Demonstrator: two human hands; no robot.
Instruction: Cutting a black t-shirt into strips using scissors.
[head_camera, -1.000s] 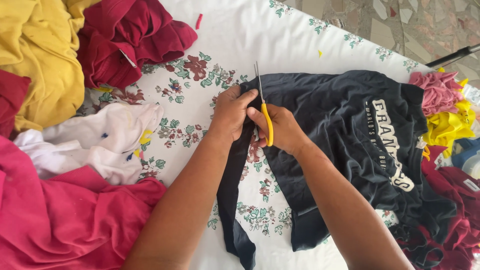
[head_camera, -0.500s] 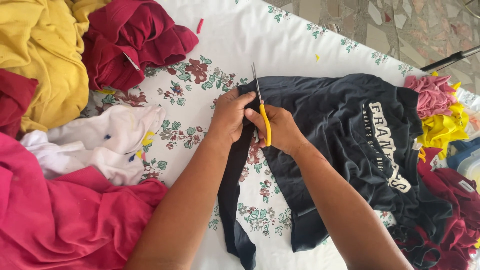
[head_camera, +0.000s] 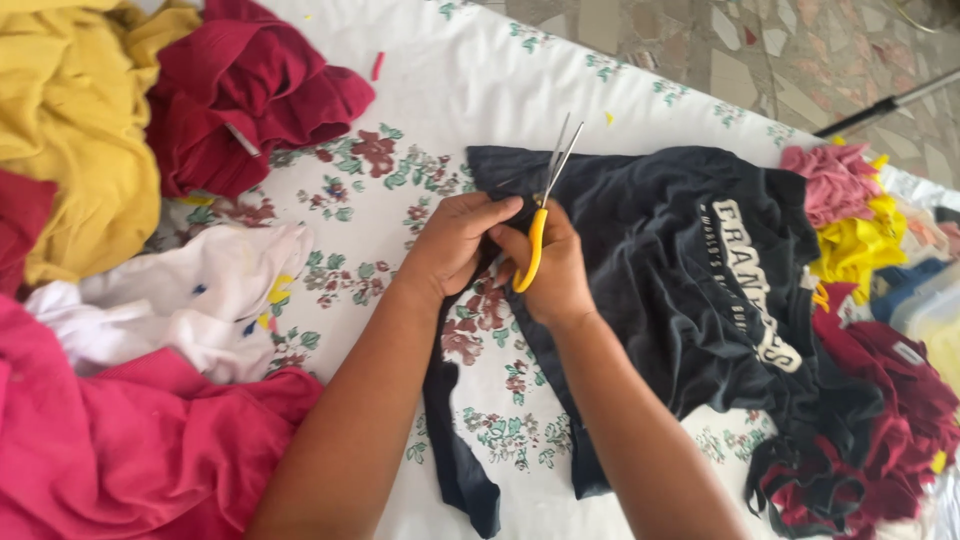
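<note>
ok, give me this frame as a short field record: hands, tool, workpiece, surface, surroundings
left hand: pinches the dark shirt's edge beside the blades
right hand: grips yellow-handled scissors, blades slightly open, pointing away
workpiece: dark navy shirt, laid flat; a narrow strip hangs toward the person
surface: white floral cloth
left side: yellow garment, maroon garment, white garment, pink garment
right side: pile of mixed scraps

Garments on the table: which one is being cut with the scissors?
The dark navy shirt, spread flat under both hands; the yellow, maroon, white and pink garments lie bunched, untouched.
</note>
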